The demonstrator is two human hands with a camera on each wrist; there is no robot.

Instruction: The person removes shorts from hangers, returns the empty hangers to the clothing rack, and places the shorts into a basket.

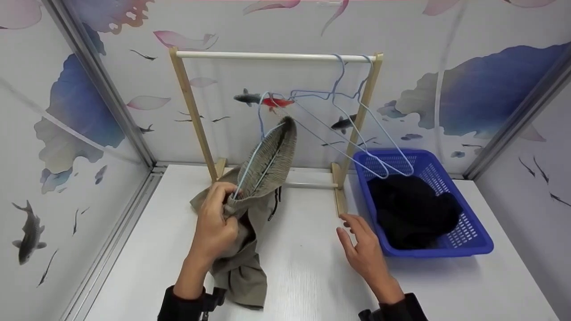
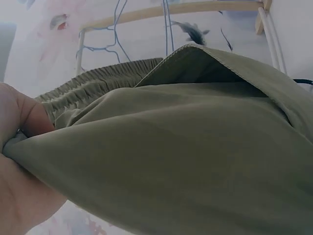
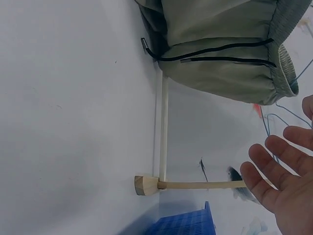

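The left hand (image 1: 217, 223) grips the bunched waistband of a pair of olive shorts (image 1: 250, 209), fingers curled round the cloth together with the lower wire of a pale blue hanger (image 1: 261, 149) that runs up through the elastic band. The shorts are lifted at the waist, while their lower part trails onto the white table (image 1: 303, 263) beside the left forearm. The right hand (image 1: 363, 249) hovers flat over the table with fingers spread and relaxed, holding nothing, just beside the near left edge of the blue basket (image 1: 468, 243). Dark clothes (image 1: 412, 214) fill the basket. Behind stands a wooden rack (image 1: 276, 56), with two more blue hangers (image 1: 357, 120) hooked near the right end of its rail; the rail's left and middle stretch is bare. Open tabletop lies between the two hands.
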